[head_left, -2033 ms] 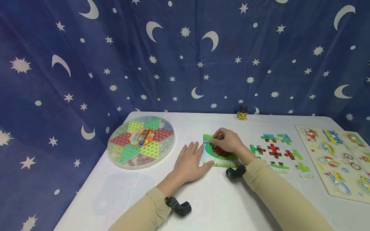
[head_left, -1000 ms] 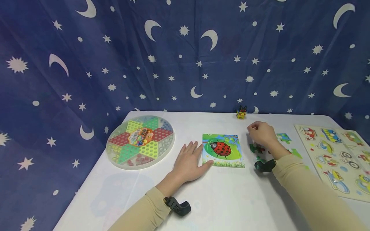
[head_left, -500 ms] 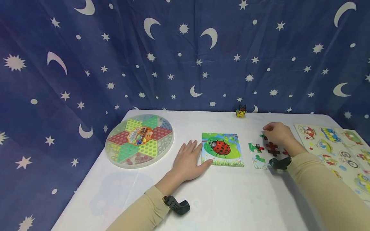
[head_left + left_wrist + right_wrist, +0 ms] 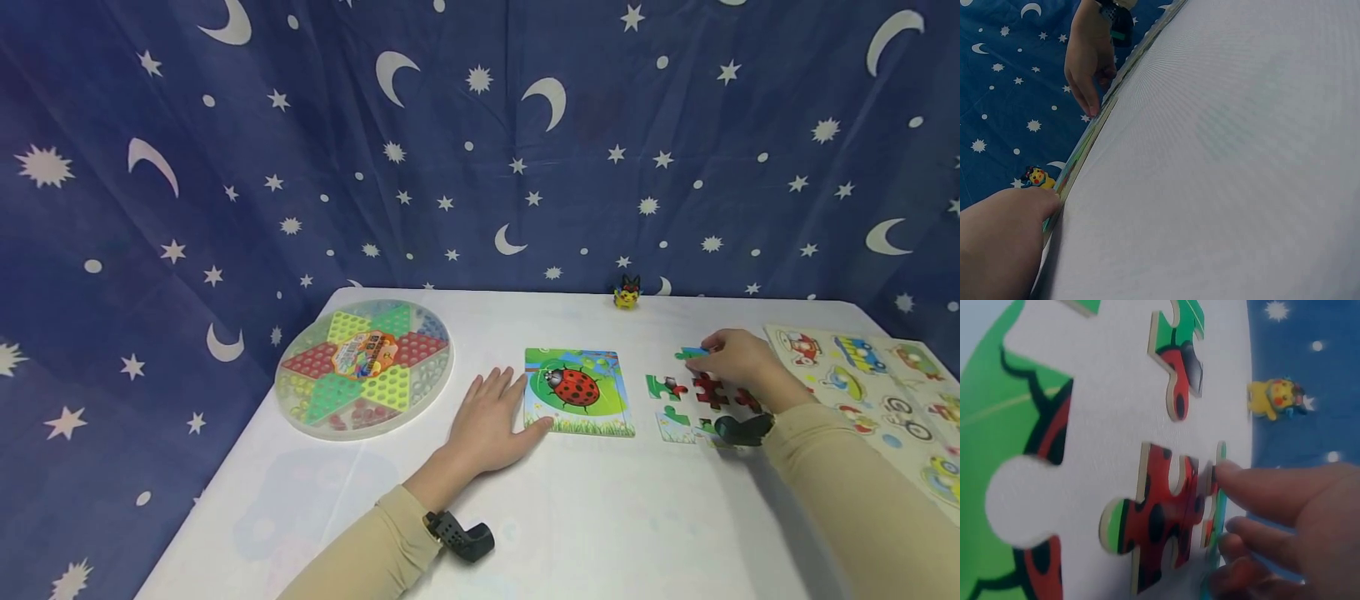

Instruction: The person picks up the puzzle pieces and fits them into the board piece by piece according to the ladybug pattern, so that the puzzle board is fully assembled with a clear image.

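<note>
My left hand point(image 4: 487, 425) lies flat on the white table, fingers spread, its thumb at the near left corner of a square ladybug picture puzzle point(image 4: 576, 388). To the right, loose jigsaw pieces lie in spaced rows. My right hand point(image 4: 738, 358) reaches over them and pinches a blue-green jigsaw piece point(image 4: 687, 353) in the far row; in the right wrist view the thumb is on its edge and the other fingers curl behind it. Close by are a red spotted piece point(image 4: 1160, 515) and a ladybug-head piece point(image 4: 1179, 369). My right hand and sleeve hide some other pieces.
A round Chinese checkers board point(image 4: 363, 367) sits at the left. A wooden vehicle puzzle board point(image 4: 817, 375) lies at the right, partly under the right arm. A small yellow figure point(image 4: 626, 293) stands at the back edge before a blue star-and-moon curtain point(image 4: 450, 125).
My right hand has left the ladybug puzzle, moved right over the loose pieces, and come down on a far-row piece. My left hand has stayed in place.
</note>
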`<act>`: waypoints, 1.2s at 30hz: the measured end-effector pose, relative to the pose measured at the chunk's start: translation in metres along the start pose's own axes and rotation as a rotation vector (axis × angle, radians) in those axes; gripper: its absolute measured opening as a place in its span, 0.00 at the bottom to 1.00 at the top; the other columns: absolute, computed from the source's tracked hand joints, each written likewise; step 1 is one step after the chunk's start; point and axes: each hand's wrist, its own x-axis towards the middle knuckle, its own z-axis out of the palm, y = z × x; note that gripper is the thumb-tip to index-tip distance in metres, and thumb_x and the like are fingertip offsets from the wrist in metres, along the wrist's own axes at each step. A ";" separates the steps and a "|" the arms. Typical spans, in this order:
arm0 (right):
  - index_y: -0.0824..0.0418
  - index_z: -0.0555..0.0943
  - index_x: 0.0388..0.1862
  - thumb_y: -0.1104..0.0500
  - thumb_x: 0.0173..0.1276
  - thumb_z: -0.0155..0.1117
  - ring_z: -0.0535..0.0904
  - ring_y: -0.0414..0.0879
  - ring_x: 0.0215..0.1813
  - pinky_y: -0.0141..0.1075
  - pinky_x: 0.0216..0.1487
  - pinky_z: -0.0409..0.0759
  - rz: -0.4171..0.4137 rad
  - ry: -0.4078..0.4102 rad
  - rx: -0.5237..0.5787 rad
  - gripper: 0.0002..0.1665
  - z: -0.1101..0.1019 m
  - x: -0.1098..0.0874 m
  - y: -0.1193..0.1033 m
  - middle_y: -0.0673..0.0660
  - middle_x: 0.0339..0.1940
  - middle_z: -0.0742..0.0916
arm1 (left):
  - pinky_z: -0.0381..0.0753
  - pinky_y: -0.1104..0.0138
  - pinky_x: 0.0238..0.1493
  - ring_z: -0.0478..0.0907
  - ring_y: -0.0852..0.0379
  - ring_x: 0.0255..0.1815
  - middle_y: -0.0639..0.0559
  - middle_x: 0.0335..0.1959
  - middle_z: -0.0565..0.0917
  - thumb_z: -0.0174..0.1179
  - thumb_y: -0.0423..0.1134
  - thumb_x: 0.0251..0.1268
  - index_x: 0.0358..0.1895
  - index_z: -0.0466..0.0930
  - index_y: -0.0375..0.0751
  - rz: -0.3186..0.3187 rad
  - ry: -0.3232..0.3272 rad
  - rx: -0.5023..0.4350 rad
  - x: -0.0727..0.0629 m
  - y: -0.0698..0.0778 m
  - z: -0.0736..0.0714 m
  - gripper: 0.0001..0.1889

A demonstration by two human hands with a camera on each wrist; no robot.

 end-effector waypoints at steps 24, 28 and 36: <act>0.77 0.68 0.63 0.46 0.64 0.75 0.72 0.66 0.51 0.58 0.48 0.79 0.059 0.049 0.078 0.44 0.004 0.001 0.010 0.74 0.53 0.76 | 0.46 0.50 0.80 0.53 0.42 0.81 0.40 0.79 0.62 0.47 0.70 0.71 0.79 0.64 0.41 -0.003 -0.006 0.019 -0.001 0.002 -0.002 0.44; 0.76 0.68 0.60 0.47 0.62 0.77 0.73 0.64 0.48 0.53 0.43 0.78 0.026 0.102 0.081 0.44 0.005 -0.001 0.008 0.72 0.48 0.77 | 0.46 0.49 0.80 0.52 0.42 0.81 0.40 0.79 0.62 0.46 0.71 0.72 0.79 0.64 0.41 -0.002 -0.007 0.018 -0.001 0.003 -0.002 0.44; 0.75 0.65 0.63 0.48 0.63 0.75 0.77 0.63 0.43 0.48 0.37 0.79 -0.030 0.115 0.051 0.44 0.006 -0.003 0.006 0.74 0.48 0.78 | 0.45 0.50 0.81 0.52 0.43 0.82 0.41 0.80 0.62 0.45 0.71 0.71 0.79 0.63 0.42 -0.008 -0.015 0.020 -0.001 0.002 -0.001 0.45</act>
